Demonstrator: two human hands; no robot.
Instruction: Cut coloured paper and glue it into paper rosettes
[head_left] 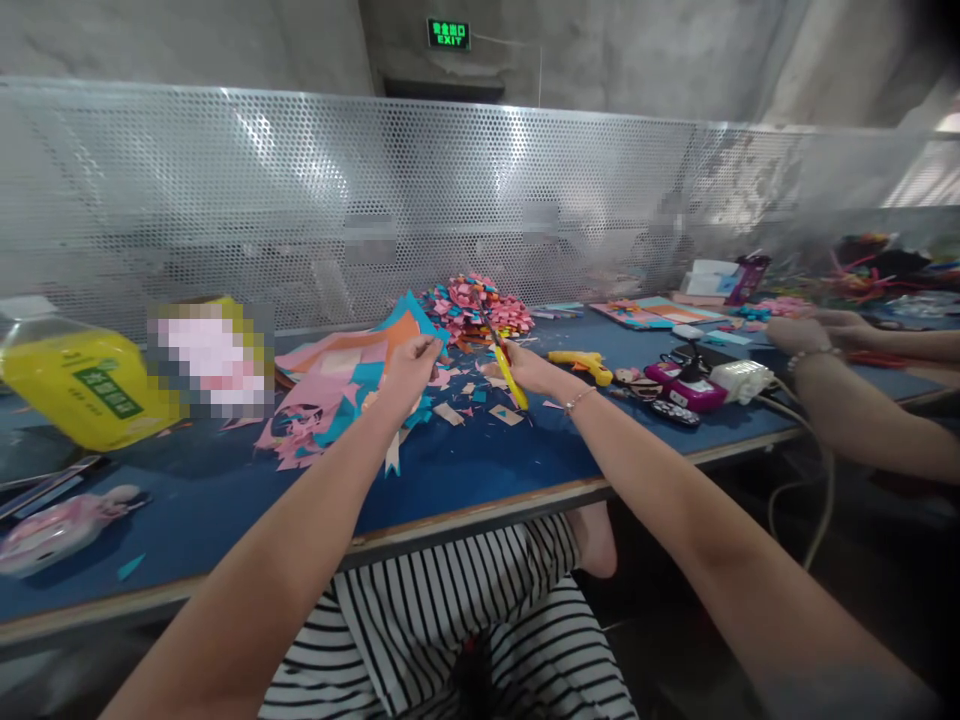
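My right hand (529, 370) is closed around a pair of yellow-handled scissors (511, 380), whose dark, thin end points up and away from me. My left hand (411, 375) is pinched, thumb and fingers together, in front of orange and blue paper sheets (411, 328). Whatever it pinches is too small to make out. Pink and blue paper scraps (300, 425) lie beneath and left of that wrist. Small cut bits (506, 414) are scattered on the blue tabletop (465, 470) between my hands. Behind them rises a heap of colourful small paper pieces (476, 300).
A yellow bottle (90, 390) and a pink-and-white case (56, 530) are at left. Right of my hand lie a yellow glue gun (581, 362) and a purple power strip (684, 385) with a cable. A perforated metal screen (450, 190) stands behind. Another person's hands (814, 335) work at right.
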